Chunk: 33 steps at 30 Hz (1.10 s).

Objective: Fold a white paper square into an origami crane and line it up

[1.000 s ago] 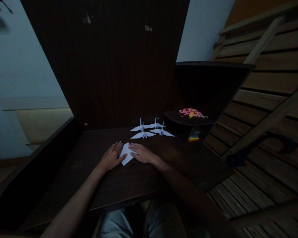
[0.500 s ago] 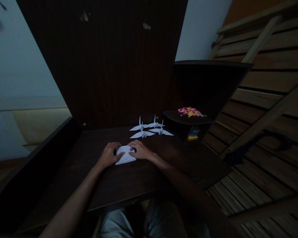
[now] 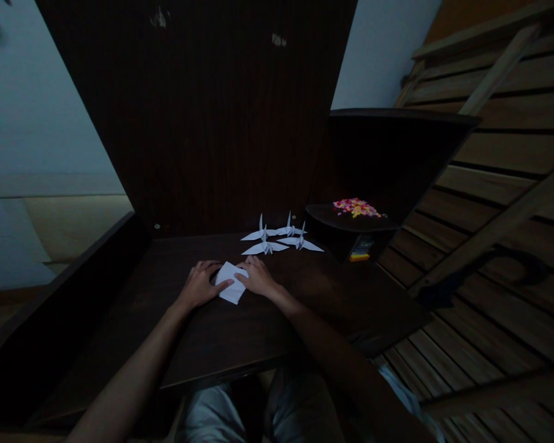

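A small folded sheet of white paper (image 3: 231,291) lies on the dark desk in front of me, turned so that one corner points away. My left hand (image 3: 201,283) grips its left side, thumb on top and fingers round the far edge. On the opposite side, my right hand (image 3: 258,277) holds it the same way, with the thumb on the paper's face. The two thumb tips almost meet near the middle. Just beyond my hands stand several white paper cranes (image 3: 266,247) with wings spread and necks raised.
To the right, a low curved shelf (image 3: 318,213) carries a heap of small pink, red and yellow pieces (image 3: 356,207). Beneath it sits a small item with a yellow edge (image 3: 359,257). The desk (image 3: 203,360) has a raised left side and a tall back panel (image 3: 203,123).
The paper has turned from lying square to cornerwise between my hands. Both hands have shifted slightly with it. The cranes stay in place.
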Tool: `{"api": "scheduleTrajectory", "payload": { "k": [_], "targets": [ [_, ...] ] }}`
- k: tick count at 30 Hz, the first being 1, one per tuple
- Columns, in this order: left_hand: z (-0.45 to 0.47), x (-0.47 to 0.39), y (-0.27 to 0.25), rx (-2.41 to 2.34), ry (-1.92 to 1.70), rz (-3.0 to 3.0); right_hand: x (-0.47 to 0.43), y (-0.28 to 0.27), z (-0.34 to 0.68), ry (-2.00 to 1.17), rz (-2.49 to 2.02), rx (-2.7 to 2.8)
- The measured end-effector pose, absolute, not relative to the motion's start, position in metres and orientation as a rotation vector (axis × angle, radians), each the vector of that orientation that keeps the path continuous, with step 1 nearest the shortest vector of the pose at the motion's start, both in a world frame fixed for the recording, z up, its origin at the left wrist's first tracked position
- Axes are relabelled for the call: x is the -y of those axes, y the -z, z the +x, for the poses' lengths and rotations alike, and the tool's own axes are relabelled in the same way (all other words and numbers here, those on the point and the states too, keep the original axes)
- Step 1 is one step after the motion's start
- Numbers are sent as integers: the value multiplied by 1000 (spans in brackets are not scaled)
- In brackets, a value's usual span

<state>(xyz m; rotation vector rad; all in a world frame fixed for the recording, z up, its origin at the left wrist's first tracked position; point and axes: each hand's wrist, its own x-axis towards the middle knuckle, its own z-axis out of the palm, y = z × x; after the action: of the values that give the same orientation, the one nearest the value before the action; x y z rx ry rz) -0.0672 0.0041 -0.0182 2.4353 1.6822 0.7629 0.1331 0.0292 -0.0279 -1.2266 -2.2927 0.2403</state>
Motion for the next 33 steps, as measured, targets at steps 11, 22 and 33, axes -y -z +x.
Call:
{"api": "scheduleTrajectory", "payload": {
  "k": [11, 22, 33],
  "targets": [
    [-69, -4, 18, -1510, -794, 2384, -34, 30, 133, -523, -1119, 2066],
    [-67, -3, 15, -1474, -869, 2394, -37, 24, 128, -601, -1092, 2051],
    [-67, -5, 15, -1381, -794, 2511, -37, 27, 129, -491, -960, 2146]
  ]
}}
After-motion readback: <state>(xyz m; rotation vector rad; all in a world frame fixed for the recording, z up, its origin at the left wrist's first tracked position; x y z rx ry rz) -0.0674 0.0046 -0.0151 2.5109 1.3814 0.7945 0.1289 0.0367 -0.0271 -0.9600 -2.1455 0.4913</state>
